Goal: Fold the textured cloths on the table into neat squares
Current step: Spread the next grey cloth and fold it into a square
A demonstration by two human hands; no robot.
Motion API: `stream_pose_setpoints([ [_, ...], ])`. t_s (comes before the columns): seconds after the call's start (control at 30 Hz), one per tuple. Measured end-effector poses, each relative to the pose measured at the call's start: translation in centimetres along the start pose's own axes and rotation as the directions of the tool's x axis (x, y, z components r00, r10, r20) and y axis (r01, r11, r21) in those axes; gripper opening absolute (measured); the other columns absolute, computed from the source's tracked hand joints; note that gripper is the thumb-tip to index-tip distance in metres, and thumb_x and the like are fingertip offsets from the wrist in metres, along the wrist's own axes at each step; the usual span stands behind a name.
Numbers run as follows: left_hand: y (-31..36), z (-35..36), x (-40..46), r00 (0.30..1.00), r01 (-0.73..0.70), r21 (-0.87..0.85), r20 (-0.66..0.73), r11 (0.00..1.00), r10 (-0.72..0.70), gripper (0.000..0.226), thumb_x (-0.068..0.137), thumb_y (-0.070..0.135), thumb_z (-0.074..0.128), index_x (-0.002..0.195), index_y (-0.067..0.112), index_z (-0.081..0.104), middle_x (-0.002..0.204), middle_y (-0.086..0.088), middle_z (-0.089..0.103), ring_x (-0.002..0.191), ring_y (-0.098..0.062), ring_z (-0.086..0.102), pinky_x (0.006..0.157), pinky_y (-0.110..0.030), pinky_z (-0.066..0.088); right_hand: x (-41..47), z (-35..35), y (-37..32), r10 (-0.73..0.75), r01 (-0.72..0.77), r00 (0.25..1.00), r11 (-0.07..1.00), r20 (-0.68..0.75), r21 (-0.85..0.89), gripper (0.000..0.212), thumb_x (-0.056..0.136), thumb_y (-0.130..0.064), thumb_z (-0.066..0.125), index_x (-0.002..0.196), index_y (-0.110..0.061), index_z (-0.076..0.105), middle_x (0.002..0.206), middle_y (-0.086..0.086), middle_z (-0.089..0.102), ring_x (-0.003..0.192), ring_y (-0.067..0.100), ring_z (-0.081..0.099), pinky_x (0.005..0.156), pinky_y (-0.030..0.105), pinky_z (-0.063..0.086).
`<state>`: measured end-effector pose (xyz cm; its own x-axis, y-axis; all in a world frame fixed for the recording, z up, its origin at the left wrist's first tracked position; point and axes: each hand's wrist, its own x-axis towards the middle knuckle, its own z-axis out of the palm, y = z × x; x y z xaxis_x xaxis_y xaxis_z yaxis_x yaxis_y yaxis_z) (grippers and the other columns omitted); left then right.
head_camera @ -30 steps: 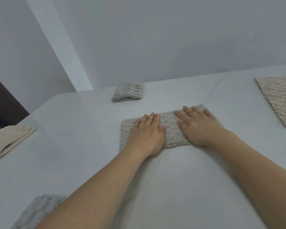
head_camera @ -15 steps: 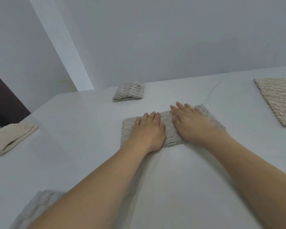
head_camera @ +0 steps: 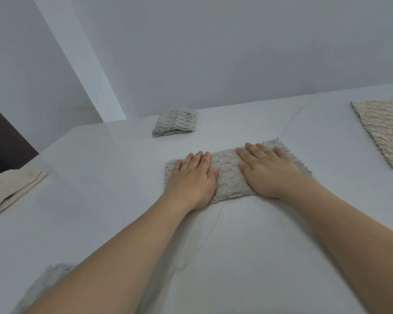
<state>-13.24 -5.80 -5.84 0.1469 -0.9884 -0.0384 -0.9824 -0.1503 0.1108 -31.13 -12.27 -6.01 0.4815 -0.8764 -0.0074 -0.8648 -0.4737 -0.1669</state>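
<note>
The white counter (head_camera: 247, 257) fills most of the room in front of the person, its covering lightly creased near the forearms. An unfolded beige cloth (head_camera: 386, 132) lies flat at the far right edge, well apart from the work. A cream folded cloth (head_camera: 11, 191) sits at the left, a small grey folded square (head_camera: 176, 122) rests near the back wall, and a pale cloth corner (head_camera: 43, 284) peeks out at the lower left, partly hidden by the arm.

In the middle lies the grey textured cloth (head_camera: 227, 175), folded to a long rectangle and not yet a square.

The risk, as I judge it, is that the plush layers slide when one end is lifted for the last fold, so the edges end up uneven; the right end already looks a little skewed, with its zigzag border showing past the wrist.

Both arms reach forward, palms down. The left hand (head_camera: 191, 180) lies flat on the cloth's left half, fingers straight, gripping nothing. The right hand (head_camera: 268, 171) presses the right half the same way, fingers extended and slightly spread.
</note>
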Motion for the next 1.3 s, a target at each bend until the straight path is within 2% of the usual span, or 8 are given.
stream_pose_setpoints([
  [0.23, -3.7, -0.7, -1.2, 0.994, 0.095, -0.057, 0.059, 0.994, -0.092, 0.058, 0.104, 0.047, 0.012, 0.158, 0.028, 0.003, 0.166, 0.005, 0.000, 0.151, -0.014, -0.004, 0.123, -0.040, -0.002, -0.8, -1.4, 1.2, 0.278, -0.279, 0.960, 0.942, -0.032, -0.185, 0.058, 0.100, -0.039, 0.007, 0.155, -0.019, 0.010, 0.162, 0.003, 0.005, 0.149, 0.026, -0.001, 0.115, 0.054, -0.014],
  [0.37, -2.3, -1.5, -2.0, 0.979, 0.169, -0.003, 0.117, 0.986, -0.167, 0.061, 0.103, 0.046, 0.012, 0.158, 0.021, 0.000, 0.166, -0.001, 0.000, 0.151, -0.021, -0.001, 0.122, -0.043, 0.003, -1.3, -3.0, -1.5, 0.297, -0.301, 0.952, 0.881, -0.068, -0.366, 0.051, 0.089, -0.029, 0.037, 0.136, -0.010, 0.042, 0.140, 0.014, 0.035, 0.131, 0.030, 0.027, 0.111, 0.049, 0.016],
  [0.53, 1.3, -3.0, -6.5, 0.933, 0.156, 0.245, 0.281, 0.957, -0.224, 0.077, 0.099, 0.059, 0.010, 0.157, 0.009, -0.002, 0.161, -0.008, 0.012, 0.145, -0.030, 0.011, 0.117, -0.044, 0.015, -0.4, -1.8, -2.0, 0.222, -0.206, 0.969, 0.967, 0.105, -0.149, 0.067, 0.101, -0.047, 0.019, 0.154, -0.008, 0.010, 0.161, 0.017, 0.006, 0.148, 0.034, 0.005, 0.119, 0.052, 0.008],
  [0.7, 0.9, -5.6, -9.3, 0.961, -0.125, 0.202, 0.268, 0.971, 0.068, 0.078, 0.086, 0.062, 0.038, 0.150, 0.021, 0.021, 0.154, 0.004, 0.014, 0.141, -0.022, 0.016, 0.117, -0.042, 0.018, 0.6, -1.0, 1.7, -0.055, 0.056, 0.998, 0.998, 0.017, -0.009, 0.063, 0.101, -0.053, 0.014, 0.155, -0.022, 0.010, 0.163, 0.004, 0.003, 0.149, 0.018, -0.001, 0.120, 0.041, -0.002],
  [0.83, 0.2, -5.5, -9.7, 0.897, -0.396, 0.149, 0.275, 0.906, 0.347, 0.066, 0.074, 0.022, 0.059, 0.133, 0.031, 0.031, 0.137, 0.007, 0.030, 0.125, -0.016, 0.033, 0.102, -0.035, 0.040, 0.6, -0.5, 1.7, -0.058, 0.059, 0.997, 0.998, -0.056, 0.019, 0.059, 0.101, -0.051, 0.017, 0.154, -0.024, 0.017, 0.163, 0.000, 0.006, 0.149, 0.018, 0.000, 0.119, 0.042, -0.002],
  [1.03, -0.4, -4.4, -9.0, 0.881, -0.473, 0.146, 0.050, 0.869, 0.471, 0.044, 0.074, 0.010, 0.050, 0.115, 0.026, 0.051, 0.115, 0.007, 0.049, 0.103, -0.019, 0.049, 0.082, -0.041, 0.049, 0.2, -0.6, 1.2, 0.227, -0.232, 0.948, 0.973, -0.223, 0.006, 0.058, 0.096, -0.051, 0.027, 0.143, -0.018, 0.032, 0.143, 0.014, 0.039, 0.130, 0.034, 0.036, 0.107, 0.047, 0.025],
  [1.2, 1.1, -4.0, -11.5, 0.849, -0.526, -0.070, 0.013, 0.848, 0.528, 0.034, 0.075, 0.018, 0.044, 0.106, 0.023, 0.058, 0.104, 0.008, 0.055, 0.095, -0.017, 0.054, 0.079, -0.039, 0.047, 0.3, -0.3, 1.4, -0.066, 0.081, 0.991, 0.987, -0.114, 0.136, 0.055, 0.096, -0.054, 0.032, 0.142, -0.025, 0.033, 0.149, -0.001, 0.035, 0.140, 0.019, 0.027, 0.116, 0.041, 0.016],
  [1.3, 0.7, -4.5, -12.6, 0.836, -0.546, 0.038, 0.083, 0.837, 0.542, 0.043, 0.073, 0.015, 0.053, 0.113, 0.031, 0.044, 0.105, 0.016, 0.045, 0.100, -0.011, 0.046, 0.081, -0.032, 0.043, 0.2, -0.6, 1.5, -0.133, 0.149, 0.987, 0.965, -0.086, 0.217, 0.052, 0.094, -0.056, 0.039, 0.138, -0.029, 0.036, 0.147, -0.006, 0.039, 0.138, 0.013, 0.030, 0.116, 0.038, 0.014],
])
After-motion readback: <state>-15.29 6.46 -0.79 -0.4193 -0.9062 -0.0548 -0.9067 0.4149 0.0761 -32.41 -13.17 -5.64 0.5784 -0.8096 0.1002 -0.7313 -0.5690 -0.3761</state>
